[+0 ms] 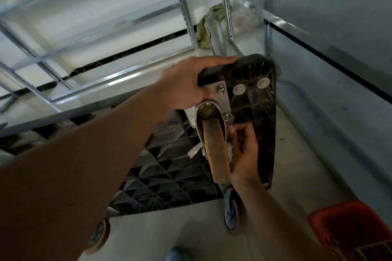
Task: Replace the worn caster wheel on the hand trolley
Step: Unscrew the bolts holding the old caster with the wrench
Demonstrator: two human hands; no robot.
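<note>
Trolley (252, 99): tipped up on its edge on the floor, black ribbed underside facing the camera, so all the wheel mounts are out in the open.
Left hand (186, 85): wrapped over the top edge of the trolley deck, fingers curled over the rim and thumb down by the silver mounting plate (220, 95). Firm closed grip on the deck.
Right hand (244, 152): tucked in beside the worn wheel, fingers partly curled against the fork side of it. Fingertips are up near the lower bolt (228, 117) on the plate, but can't tell if they're actually pinching anything.
Worn wheel (215, 150): brownish caster, bolted at the upper corner of the underside, sitting right between the two hands.
Other wheels: one lower down (231, 212) below the right wrist, another (99, 233) peeking out under the left forearm.
Basket (347, 231): red plastic one on the floor, bottom right.
Background: metal shelving (84, 44) behind the trolley.
</note>
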